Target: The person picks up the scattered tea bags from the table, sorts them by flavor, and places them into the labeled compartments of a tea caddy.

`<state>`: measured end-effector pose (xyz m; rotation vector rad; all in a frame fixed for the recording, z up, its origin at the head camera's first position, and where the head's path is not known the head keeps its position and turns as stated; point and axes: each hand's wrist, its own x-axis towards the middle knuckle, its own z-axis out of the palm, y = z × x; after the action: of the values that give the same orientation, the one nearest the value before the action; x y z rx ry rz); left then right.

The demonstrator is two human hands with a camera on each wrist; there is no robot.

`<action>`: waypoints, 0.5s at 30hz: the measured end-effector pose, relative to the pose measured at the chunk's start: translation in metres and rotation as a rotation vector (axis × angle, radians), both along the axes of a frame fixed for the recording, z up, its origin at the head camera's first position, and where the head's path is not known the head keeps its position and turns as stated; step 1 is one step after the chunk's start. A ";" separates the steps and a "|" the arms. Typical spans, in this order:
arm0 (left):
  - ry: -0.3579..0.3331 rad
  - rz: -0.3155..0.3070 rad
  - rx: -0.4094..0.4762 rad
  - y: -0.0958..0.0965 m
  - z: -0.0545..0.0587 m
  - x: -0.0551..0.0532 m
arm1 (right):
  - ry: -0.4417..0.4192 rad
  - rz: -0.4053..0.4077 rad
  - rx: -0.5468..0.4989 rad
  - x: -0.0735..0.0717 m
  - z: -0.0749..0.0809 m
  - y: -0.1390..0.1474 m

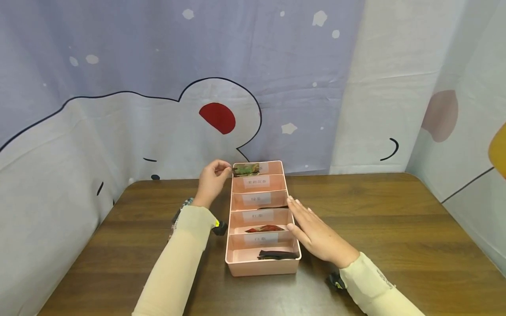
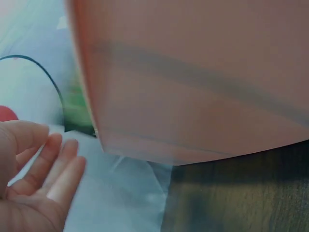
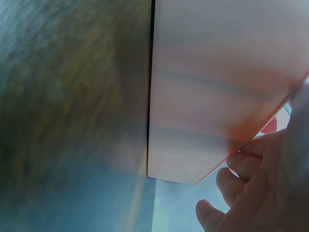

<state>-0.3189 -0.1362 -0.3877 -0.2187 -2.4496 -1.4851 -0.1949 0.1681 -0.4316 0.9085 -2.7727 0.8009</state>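
Note:
A long pink divided box (image 1: 262,267) stands on the table, with a white label in each compartment. My left hand (image 1: 212,180) is at its far left corner, pinching the dark end of a green patterned packet (image 1: 247,169) between thumb and index finger. The packet lies across the farthest compartment; in the left wrist view it sticks out past the rim, blurred. My right hand (image 1: 318,235) rests its fairly straight fingers along the box's right rim. In the right wrist view its fingers (image 3: 246,164) are against the box's upper edge.
A red packet (image 1: 265,228) lies in the second-nearest compartment, a black packet (image 1: 278,255) in the nearest, and a dark one (image 1: 272,207) in the middle. Behind the wooden table (image 1: 375,219) hangs a patterned curtain (image 1: 300,87).

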 end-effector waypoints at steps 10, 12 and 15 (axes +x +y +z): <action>-0.119 -0.040 -0.005 -0.016 0.011 0.013 | -0.005 -0.001 -0.009 0.001 0.001 0.000; -0.140 -0.042 -0.041 -0.022 0.012 0.017 | -0.006 -0.003 -0.013 0.001 0.001 -0.001; -0.152 -0.023 -0.080 -0.030 0.012 0.023 | -0.010 -0.007 -0.020 0.001 0.001 -0.001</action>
<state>-0.2963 -0.1667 -0.3759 -0.1552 -2.6373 -1.4645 -0.1940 0.1670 -0.4305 0.8935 -2.7693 0.8331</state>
